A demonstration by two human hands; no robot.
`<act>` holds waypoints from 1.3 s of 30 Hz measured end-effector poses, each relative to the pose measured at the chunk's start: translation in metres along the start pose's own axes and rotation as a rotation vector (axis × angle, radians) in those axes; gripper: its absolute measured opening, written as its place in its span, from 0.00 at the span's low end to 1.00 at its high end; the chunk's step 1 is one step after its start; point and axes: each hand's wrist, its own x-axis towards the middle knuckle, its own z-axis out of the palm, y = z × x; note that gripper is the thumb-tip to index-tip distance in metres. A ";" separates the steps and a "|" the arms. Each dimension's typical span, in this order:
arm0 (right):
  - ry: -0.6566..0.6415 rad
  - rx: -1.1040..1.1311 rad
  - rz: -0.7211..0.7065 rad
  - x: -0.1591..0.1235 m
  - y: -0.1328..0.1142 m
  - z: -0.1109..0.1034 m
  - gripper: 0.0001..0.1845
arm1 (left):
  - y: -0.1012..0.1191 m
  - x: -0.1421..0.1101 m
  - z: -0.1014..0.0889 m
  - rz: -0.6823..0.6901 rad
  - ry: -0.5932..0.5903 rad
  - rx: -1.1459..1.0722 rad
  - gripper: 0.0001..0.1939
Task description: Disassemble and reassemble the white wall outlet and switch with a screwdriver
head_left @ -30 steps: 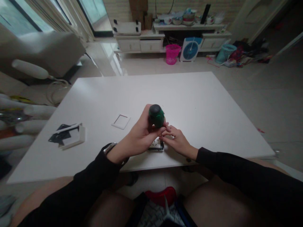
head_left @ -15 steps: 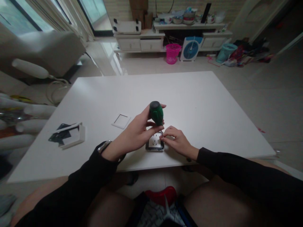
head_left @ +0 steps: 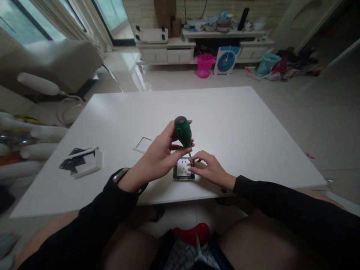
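A screwdriver (head_left: 183, 132) with a green handle and dark cap is gripped in my left hand (head_left: 161, 153). Its thin shaft points down at the right edge of a wall socket (head_left: 183, 171), a white face with slots in a dark frame, lying on the table. My right hand (head_left: 209, 168) is closed beside the socket, thumb and forefinger by the shaft's lower end. What those fingertips pinch, perhaps the shaft's tip or something tiny, cannot be made out. A thin white square frame (head_left: 137, 147) lies left of the socket, partly behind my left hand.
On the left of the white table (head_left: 239, 123) is an open white box (head_left: 97, 161) with a dark sheet (head_left: 73, 161) in it. Across the floor stand a pink basket (head_left: 204, 66), a blue and white fan (head_left: 226, 60) and a low cabinet (head_left: 180, 55).
My left hand and the screwdriver have shifted slightly left, and the handle leans more. More of the shaft and socket shows. My right fingertips have opened a little around the shaft's end.
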 end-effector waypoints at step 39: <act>-0.139 -0.129 0.058 -0.029 0.038 0.007 0.48 | -0.031 -0.049 -0.034 -0.098 0.154 0.095 0.36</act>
